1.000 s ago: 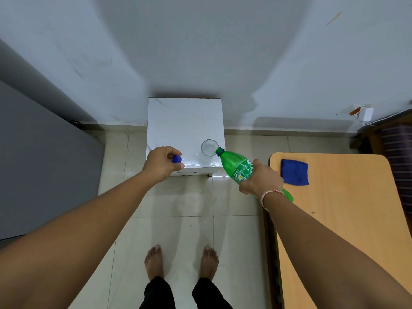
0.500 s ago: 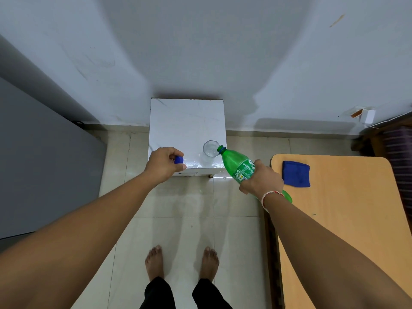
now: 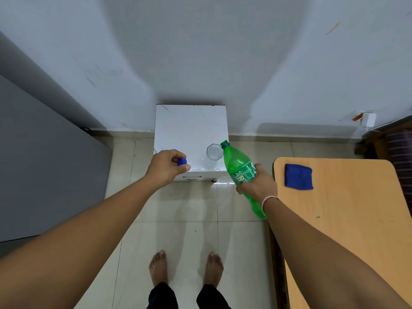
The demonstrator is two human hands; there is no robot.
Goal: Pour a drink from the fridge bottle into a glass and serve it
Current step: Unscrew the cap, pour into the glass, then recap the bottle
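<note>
My right hand (image 3: 258,185) grips a green plastic bottle (image 3: 239,166) around its labelled middle. The bottle is uncapped and leans up and to the left, its mouth at the right rim of a clear glass (image 3: 214,151). The glass stands upright near the front right corner of a small white table (image 3: 189,128). My left hand (image 3: 166,167) is closed around the blue bottle cap (image 3: 182,161) above the table's front left edge. I cannot tell whether liquid is flowing.
A wooden table (image 3: 347,210) with a folded blue cloth (image 3: 298,176) stands at the right. A grey fridge side (image 3: 44,166) fills the left. A wall rises behind the white table. My bare feet (image 3: 186,267) stand on the tiled floor.
The bottle has swung more upright and its mouth has risen slightly beside the glass rim. My left hand has stayed in place with the cap.
</note>
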